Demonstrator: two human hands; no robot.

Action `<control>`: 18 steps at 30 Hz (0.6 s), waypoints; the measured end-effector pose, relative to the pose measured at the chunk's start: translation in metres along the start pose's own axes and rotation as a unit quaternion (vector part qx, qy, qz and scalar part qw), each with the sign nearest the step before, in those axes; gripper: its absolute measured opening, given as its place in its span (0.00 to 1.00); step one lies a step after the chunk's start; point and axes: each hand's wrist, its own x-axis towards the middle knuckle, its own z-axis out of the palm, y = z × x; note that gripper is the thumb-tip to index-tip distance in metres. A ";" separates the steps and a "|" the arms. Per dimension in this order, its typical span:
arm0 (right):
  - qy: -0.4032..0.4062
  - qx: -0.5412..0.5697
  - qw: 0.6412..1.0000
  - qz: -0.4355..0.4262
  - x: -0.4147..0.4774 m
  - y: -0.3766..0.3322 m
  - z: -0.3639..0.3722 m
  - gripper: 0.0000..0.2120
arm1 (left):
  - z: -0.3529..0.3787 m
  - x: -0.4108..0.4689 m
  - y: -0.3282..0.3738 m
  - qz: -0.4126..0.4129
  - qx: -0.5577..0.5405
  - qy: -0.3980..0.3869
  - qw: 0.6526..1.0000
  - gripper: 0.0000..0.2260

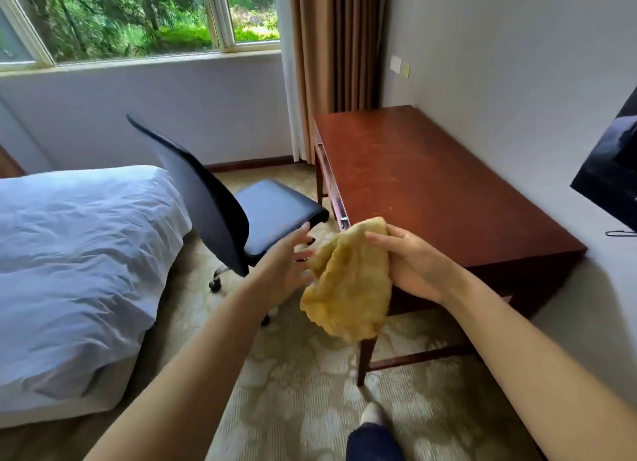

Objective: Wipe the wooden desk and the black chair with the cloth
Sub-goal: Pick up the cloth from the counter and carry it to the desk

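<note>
Head view, starting on the left with the bed [69, 254], its white sheets rumpled. Next across is the black chair [275, 205], side-on with its seat toward the desk, and nothing is touching it. Then the left hand [286, 267], fingers straight and spread, holding nothing, just beside the cloth's left edge; whether it touches is too blurred to call. The cloth [348, 281], yellow and bunched, hangs in the air between the 2 hands, in front of the desk's near corner and off both surfaces. The right hand [413, 264] has it: thumb over the top, fingers curled behind the upper right part, so most of the cloth droops below and left of that grip. Further right is the wooden desk [431, 185], with pale specks showing on its top. Judging by this, 0 of 2 wipes have begun, and desk and chair both look left to do.
</note>
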 end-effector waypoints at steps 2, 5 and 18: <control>-0.015 0.029 0.999 -0.012 0.016 -0.001 -0.007 0.15 | 0.001 0.016 -0.015 -0.031 -0.038 -0.057 0.997 0.25; -0.008 0.046 0.999 -0.018 0.054 -0.004 -0.027 0.16 | -0.001 0.050 -0.012 -0.061 -0.054 -0.103 0.991 0.30; 0.040 -0.050 0.996 -0.056 0.199 -0.039 -0.127 0.21 | 0.002 0.222 0.072 0.028 -0.058 -0.210 0.975 0.11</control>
